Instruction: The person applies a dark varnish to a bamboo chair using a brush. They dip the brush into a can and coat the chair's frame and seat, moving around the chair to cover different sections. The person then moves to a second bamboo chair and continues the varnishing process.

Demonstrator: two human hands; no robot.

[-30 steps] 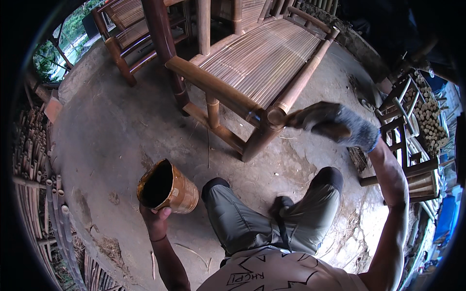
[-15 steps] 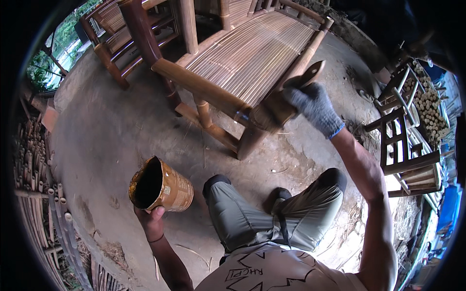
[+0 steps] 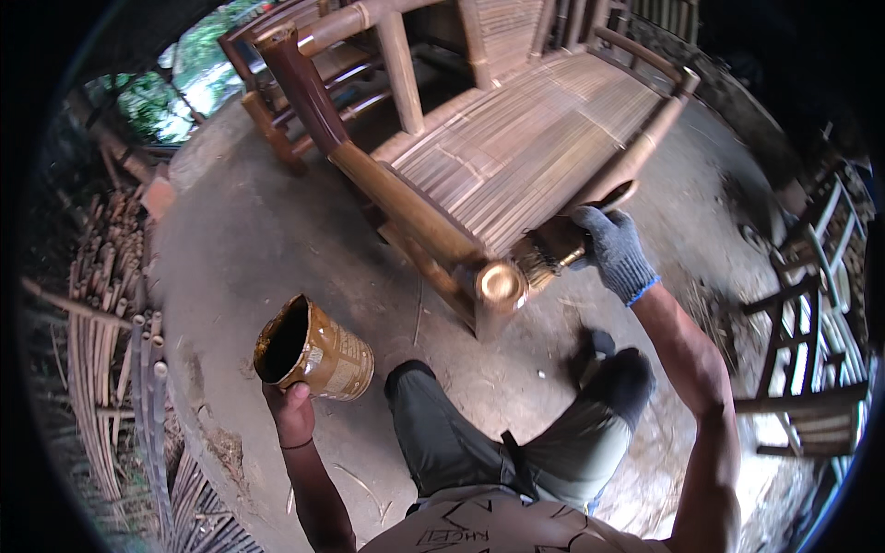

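Note:
My left hand (image 3: 293, 415), bare, grips a brown-stained can (image 3: 336, 355) from below and the side. The can is tilted with its dark open mouth facing left. A grey knitted glove covers my right hand (image 3: 616, 247), which is closed round a wide paintbrush (image 3: 621, 195). Its bristles lie at the near front corner of a bamboo bench (image 3: 544, 129), just right of a round, shiny cut bamboo end (image 3: 501, 284). Whether they touch the front rail or the leg below is hard to tell. The bench has a slatted seat and a dark glossy post (image 3: 309, 92).
Bundled bamboo poles (image 3: 106, 341) lie along the left side. Another bamboo seat (image 3: 267, 138) stands behind the bench. Unfinished chair frames (image 3: 807, 323) stand at the right on the concrete floor (image 3: 267, 249). My bent knees (image 3: 415, 378) are just in front of the bench.
The view has shifted, so the bench sits further right and lower in the picture. The brush has moved against the bench corner, uncovering the round cut end. The can stays in my left hand.

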